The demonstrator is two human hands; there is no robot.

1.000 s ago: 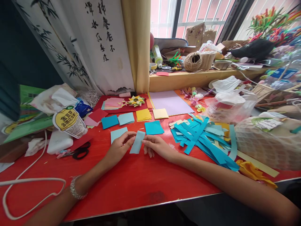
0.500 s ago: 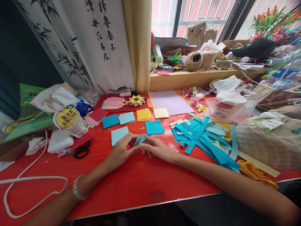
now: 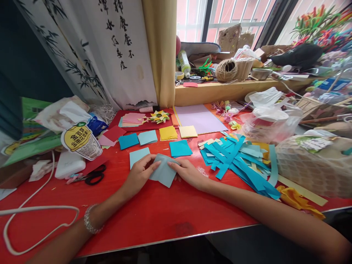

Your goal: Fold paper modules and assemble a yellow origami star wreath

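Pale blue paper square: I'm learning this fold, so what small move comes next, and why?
Probably lay the pale blue paper square flat on the red table and press it smooth: it sits open, pinched at opposite sides by the left hand and right hand.

Home craft corner: red table [image 3: 154, 216] of paper squares [image 3: 180, 148], twine ball [image 3: 226, 70] (windowsill [image 3: 220, 91]).

Pale blue paper square [image 3: 164, 173]: thin paper, matt, smooth, lightly creased.
Tabletop [image 3: 154, 216]: red, glossy, smooth, faint reflections.
Blue strips [image 3: 236, 157]: cut paper, matt.
Twine ball [image 3: 226, 70]: fibrous, rough, dull.
Plastic bag [image 3: 271, 117]: thin translucent film, crinkled, shiny.
Bracelet [image 3: 89, 220]: beaded, metallic sheen.
Scissors handles [image 3: 95, 178]: black plastic, smooth.
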